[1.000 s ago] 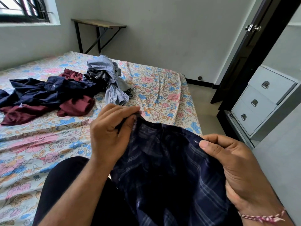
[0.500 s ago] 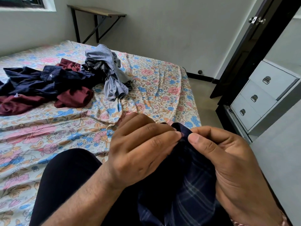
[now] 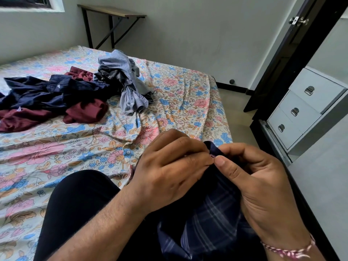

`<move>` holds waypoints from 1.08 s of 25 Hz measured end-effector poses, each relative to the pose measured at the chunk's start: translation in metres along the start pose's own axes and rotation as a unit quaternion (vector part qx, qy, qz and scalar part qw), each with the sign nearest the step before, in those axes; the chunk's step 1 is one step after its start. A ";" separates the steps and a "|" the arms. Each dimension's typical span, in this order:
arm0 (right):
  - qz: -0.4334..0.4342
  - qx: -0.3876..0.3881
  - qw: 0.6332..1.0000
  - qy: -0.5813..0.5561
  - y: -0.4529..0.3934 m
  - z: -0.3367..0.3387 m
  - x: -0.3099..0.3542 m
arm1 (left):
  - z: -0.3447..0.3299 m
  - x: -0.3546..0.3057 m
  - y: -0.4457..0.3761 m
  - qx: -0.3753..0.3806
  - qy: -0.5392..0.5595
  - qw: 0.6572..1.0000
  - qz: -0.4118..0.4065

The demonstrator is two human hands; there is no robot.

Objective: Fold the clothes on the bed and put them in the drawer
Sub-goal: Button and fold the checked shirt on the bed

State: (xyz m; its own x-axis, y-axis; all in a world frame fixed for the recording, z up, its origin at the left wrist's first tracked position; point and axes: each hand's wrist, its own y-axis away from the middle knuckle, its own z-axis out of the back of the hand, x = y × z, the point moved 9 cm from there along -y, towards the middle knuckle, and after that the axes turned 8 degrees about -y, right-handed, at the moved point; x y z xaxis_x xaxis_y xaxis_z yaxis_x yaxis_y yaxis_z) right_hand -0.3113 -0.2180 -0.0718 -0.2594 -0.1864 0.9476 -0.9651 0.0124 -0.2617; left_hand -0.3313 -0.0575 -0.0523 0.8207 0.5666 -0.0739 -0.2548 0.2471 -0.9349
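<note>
Fingertips (image 3: 219, 161) of both hands now meet, pinching navy checked shirt (image 3: 211, 219) edge near bed (image 3: 207, 102) corner; left hand (image 3: 169, 166), right hand (image 3: 263, 185) earlier held it apart.

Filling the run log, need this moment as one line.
stage: folding | left hand: pinches plaid shirt | right hand: pinches it too | drawers: closed

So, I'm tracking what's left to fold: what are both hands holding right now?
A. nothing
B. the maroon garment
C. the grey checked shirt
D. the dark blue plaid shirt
D: the left hand and right hand pinch an edge of the dark blue plaid shirt between their fingertips, while the maroon garment and grey checked shirt lie on the bed.
</note>
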 end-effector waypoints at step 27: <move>0.132 -0.043 0.934 0.330 -0.004 0.040 -0.034 | -0.030 0.054 0.027 0.192 0.017 0.973 0.128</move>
State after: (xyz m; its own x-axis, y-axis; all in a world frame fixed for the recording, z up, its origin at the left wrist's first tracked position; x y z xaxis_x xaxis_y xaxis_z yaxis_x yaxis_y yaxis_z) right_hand -0.2968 -0.2514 -0.1105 -0.4278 0.4808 0.7654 -0.8563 0.0556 -0.5135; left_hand -0.2790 -0.0438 -0.0921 0.7198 0.6242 -0.3039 -0.6200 0.3811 -0.6858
